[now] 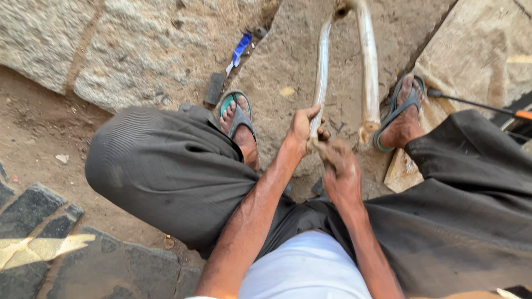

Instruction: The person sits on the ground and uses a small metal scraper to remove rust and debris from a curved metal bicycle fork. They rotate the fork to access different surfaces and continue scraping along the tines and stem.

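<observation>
Both forearms stretched forward, left hand [303, 128] clenched round bent metal tube [321, 72], right hand [339, 166] fisted at its end

wrapper scrap [240, 51] | blue-white, crumpled | on stone, top centre

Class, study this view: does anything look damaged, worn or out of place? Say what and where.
The bent pale tube has a ragged, frayed end near the person's sandalled foot. The left hand and right hand grip its other arm. A blue scrap litters the stone.
</observation>
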